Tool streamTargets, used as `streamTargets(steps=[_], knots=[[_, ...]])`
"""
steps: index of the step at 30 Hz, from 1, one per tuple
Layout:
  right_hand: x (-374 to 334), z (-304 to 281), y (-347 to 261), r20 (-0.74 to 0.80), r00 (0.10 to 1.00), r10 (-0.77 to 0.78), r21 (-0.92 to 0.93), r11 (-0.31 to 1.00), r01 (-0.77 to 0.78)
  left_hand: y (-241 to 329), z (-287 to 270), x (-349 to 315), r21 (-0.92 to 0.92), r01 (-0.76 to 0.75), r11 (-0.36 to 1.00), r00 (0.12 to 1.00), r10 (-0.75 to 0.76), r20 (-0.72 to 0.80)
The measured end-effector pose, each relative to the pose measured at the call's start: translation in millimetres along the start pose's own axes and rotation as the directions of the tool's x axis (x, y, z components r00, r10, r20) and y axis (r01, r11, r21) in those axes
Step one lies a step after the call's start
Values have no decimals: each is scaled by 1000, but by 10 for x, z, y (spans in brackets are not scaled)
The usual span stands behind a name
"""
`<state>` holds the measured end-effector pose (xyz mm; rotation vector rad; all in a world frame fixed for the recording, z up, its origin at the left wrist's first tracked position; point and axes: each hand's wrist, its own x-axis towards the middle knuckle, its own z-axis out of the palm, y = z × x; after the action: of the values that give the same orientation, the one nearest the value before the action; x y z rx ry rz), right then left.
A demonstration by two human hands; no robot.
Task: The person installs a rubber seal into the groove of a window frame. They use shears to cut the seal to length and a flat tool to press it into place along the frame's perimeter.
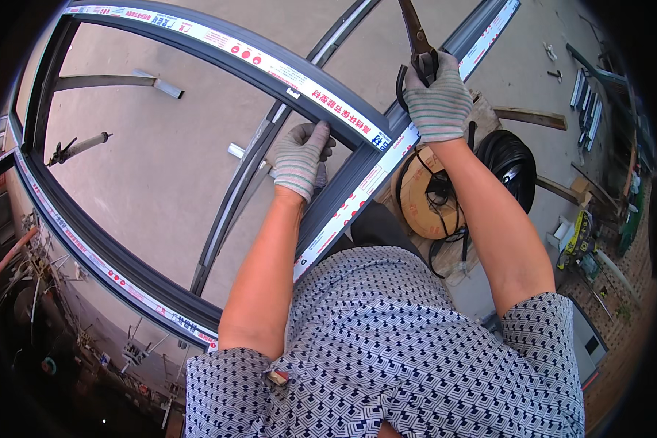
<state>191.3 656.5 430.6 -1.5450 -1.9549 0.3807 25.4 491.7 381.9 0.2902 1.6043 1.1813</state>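
A large dark metal window frame [244, 62], covered with printed white protective film, spans the left and upper middle. My left hand [301, 157], in a striped knit glove, is at the inner edge of its crossbar, near a corner joint. The thumb presses on the bar and the fingers curl below it; whether a thin strip is also pinched there is hidden. Above and to the right, my gloved right hand [439, 102] grips scissors [418, 40] with dark handles and worn brown blades pointing away from me. It is just over the diagonal frame bar [365, 186].
Right of the frame are a cardboard reel [422, 201] with black strip and a black coil [500, 171]. Left, a caulking gun [80, 148] lies within the frame opening. Metal profiles [585, 106] and a wooden stick [531, 117] rest on the floor at right.
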Motion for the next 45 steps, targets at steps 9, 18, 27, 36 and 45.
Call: streamTargets(steps=[9,18,27,36,45], knots=[[2,-8,-36,50,998,38,-33,999,-36,42,23,6,-113,64,992,995,-72,-71],[29,-108,-171,60,990,129,-108,987,-122,-65,147,-235,456,-60,888,967,-62,247],[34,-35,155,93,995,-23,126,992,11,17,-19,-566,362,-155,919,983,180,-36],[-496,-580,-200,458,886,-71,748,569,-341,484,470,-1092,37,-302,953,942,304,-140],[-1117,-512,-347,538,771,-341,713,671,-202,459,331,-1296,-344,-301,890,949,315,-14]])
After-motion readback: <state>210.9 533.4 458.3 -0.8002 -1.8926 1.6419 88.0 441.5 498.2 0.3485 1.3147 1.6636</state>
